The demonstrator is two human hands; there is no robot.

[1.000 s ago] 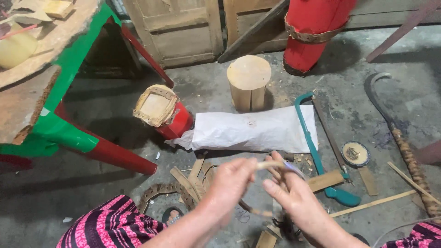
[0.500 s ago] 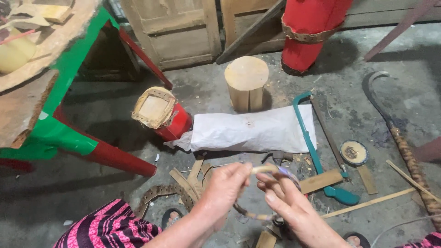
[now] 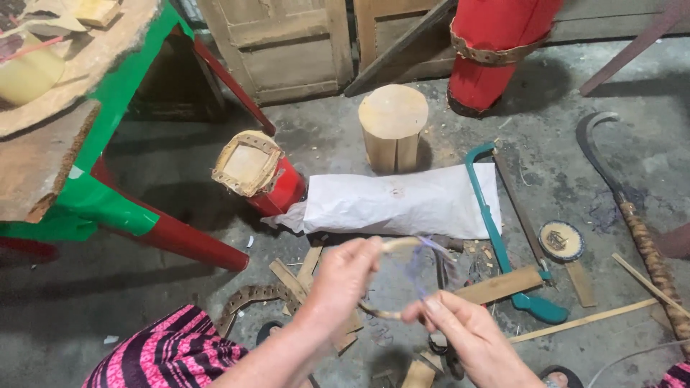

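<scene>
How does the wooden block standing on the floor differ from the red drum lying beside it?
The wooden block stands upright, while the red drum lies tipped on its side. The block is bare pale wood; the drum is red with a woven tan rim around its end. Both are short cylinders resting on the concrete floor.

The curved cane strip (image 3: pixel 392 280) between both hands blurs where the thin purple thread (image 3: pixel 420 262) crosses it. Right of the white sack (image 3: pixel 402 205), the sickle's (image 3: pixel 618 194) wrapped handle leaves the frame, and the sack hides part of the teal hacksaw (image 3: pixel 496 230).

saw (image 3: pixel 494 223) right of sack (image 3: pixel 402 202)
</scene>
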